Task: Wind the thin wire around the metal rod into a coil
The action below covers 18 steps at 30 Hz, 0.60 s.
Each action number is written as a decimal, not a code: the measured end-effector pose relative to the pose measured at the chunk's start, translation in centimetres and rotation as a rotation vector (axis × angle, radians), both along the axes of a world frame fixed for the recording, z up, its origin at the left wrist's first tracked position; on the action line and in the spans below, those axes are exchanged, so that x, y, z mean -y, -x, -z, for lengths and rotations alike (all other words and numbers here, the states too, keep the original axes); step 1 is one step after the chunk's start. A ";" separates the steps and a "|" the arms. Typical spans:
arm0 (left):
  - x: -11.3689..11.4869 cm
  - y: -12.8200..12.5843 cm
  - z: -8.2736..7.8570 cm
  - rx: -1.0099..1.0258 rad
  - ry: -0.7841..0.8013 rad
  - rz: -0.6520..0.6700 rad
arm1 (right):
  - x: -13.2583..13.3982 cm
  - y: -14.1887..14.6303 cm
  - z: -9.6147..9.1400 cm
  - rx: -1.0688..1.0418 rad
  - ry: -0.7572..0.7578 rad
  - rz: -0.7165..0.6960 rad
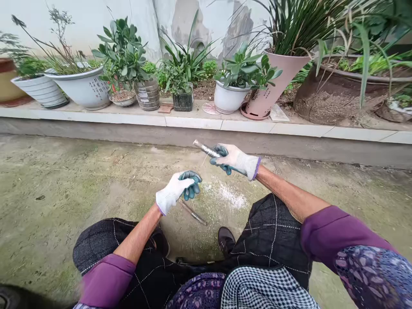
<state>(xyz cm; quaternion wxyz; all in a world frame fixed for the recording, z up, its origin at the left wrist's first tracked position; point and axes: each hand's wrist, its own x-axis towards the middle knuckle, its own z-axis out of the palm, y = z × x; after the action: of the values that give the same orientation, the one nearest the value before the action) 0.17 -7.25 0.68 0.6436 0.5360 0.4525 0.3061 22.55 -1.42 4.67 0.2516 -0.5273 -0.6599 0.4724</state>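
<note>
My right hand [234, 160], in a white knit glove with a green coated palm, is closed round one end of a metal rod [206, 149]. The rod points up to the left, and part of its surface shines brightly in what look like ridges. Lower and to the left, my left hand [180, 187] wears the same kind of glove. Its fingers are curled together, and whether anything is between them I cannot make out. A second, darker rod [194, 213] lies on the ground just below the left hand. White powder or flakes [231, 194] are scattered beneath the right hand.
Potted plants line a tiled ledge [193, 122] ahead, including a white pot [229, 97], a pink pot [273, 81] and a large brown pot [331, 98]. Rough concrete ground [80, 180] lies before it. My knees and shoes frame the space below my hands.
</note>
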 end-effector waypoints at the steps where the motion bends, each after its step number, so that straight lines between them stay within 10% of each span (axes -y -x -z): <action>1: 0.0 -0.1 0.0 -0.003 0.000 -0.025 | -0.3 -0.2 0.1 0.010 -0.024 -0.006; 8: 0.1 -1.3 -0.1 -0.007 -0.005 -0.051 | -1.8 -1.5 0.8 0.474 -0.460 0.012; 18: 0.5 -0.7 -0.4 0.017 -0.026 -0.087 | -1.1 0.3 1.2 0.337 -0.218 0.000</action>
<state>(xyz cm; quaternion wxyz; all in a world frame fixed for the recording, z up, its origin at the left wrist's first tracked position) 0.86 -7.72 1.04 0.6264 0.5216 0.4659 0.3443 22.28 -0.29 3.44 0.1932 -0.5684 -0.7399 0.3034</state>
